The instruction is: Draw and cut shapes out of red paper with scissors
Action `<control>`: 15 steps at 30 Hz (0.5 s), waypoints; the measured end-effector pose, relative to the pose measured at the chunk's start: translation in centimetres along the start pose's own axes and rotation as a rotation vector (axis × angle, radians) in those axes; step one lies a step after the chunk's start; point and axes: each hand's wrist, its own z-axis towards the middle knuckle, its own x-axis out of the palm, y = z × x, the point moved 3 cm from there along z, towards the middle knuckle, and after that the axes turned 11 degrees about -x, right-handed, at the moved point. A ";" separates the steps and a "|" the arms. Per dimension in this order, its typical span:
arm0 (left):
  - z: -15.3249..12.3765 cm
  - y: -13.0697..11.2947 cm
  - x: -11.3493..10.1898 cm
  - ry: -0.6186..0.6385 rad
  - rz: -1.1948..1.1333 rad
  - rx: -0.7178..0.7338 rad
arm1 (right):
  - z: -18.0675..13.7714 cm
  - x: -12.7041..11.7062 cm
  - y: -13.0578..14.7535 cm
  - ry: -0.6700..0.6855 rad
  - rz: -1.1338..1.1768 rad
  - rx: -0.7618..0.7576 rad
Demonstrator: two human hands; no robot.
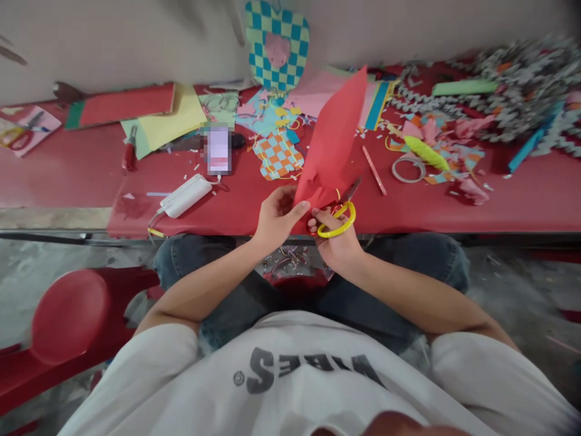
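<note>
A large sheet of red paper [336, 121] stands up from my hands, cut and crumpled along its lower part. My left hand [278, 219] pinches its lower left edge between thumb and fingers. Close beside it, my right hand [333, 236] has its fingers closed at the paper's bottom edge. Yellow-handled scissors [348, 221] hang on the right hand, their handle loops around it and their blades pointing up and away to the right. Whether the right fingertips also grip the paper is hard to see.
Across the red table [249, 209] lie a white power bank [186, 195], a phone [218, 148], a checkered paper piece [278, 156], a pencil [374, 171], a tape roll [408, 170] and yellow yarn [425, 152]. Grey paper chains [521, 91] pile up at right. A red stool [70, 315] stands left.
</note>
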 end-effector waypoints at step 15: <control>0.5 -1.8 -2.9 -0.171 0.306 0.213 | -0.8 -1.0 2.1 -0.006 -0.285 -0.424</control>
